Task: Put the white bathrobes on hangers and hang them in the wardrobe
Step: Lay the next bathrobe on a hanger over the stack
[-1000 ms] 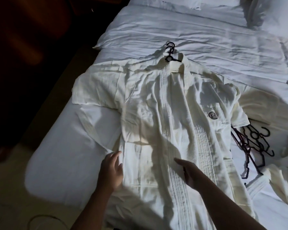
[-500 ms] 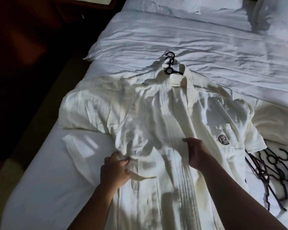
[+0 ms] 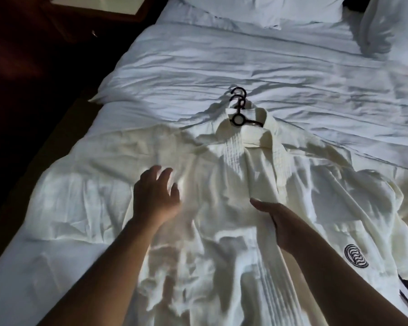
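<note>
One bathrobe (image 3: 222, 184) lies front-up on the bed (image 3: 222, 67), its hanger (image 3: 239, 110) already in the collar. My left hand (image 3: 154, 196) hovers spread over the chest; my right hand (image 3: 278, 224) seems to pinch the front band. Hanging it in the wardrobe, not in view, remains.

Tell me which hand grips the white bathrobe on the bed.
The right hand: it pinches the front band of the bathrobe. The left hand is open, fingers spread, holding nothing.
</note>
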`<state>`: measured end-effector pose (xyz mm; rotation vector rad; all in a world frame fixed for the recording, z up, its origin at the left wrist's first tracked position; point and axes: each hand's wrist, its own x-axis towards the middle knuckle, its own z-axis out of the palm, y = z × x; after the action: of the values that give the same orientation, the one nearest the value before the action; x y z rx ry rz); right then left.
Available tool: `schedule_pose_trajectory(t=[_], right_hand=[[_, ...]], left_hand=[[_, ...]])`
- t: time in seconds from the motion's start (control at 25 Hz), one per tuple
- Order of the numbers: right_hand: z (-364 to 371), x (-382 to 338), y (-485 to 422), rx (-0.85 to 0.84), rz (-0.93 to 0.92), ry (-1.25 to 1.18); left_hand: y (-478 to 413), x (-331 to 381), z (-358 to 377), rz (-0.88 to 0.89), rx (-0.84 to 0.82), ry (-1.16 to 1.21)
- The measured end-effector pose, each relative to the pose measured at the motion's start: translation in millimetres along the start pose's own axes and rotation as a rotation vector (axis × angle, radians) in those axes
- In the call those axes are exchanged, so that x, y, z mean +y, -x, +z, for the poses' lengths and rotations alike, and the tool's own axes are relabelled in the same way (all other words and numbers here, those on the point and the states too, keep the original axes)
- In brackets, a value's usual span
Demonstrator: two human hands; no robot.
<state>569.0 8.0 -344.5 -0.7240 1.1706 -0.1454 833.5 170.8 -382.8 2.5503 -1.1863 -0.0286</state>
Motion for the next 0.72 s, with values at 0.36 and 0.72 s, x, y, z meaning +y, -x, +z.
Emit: schedule_pose_trajectory(t=[0.36,0.72], right_hand=[[21.9,-56.6,-80.2,-0.034,0.047,0.146],[46.3,-93.7,-145.2,0.059,-0.365,0.222]], left_hand=[[-82.8,-77.8,89.4,0.115,0.284,0.083],[-85.9,-81.3,98.2,0.140,0.335,0.120]])
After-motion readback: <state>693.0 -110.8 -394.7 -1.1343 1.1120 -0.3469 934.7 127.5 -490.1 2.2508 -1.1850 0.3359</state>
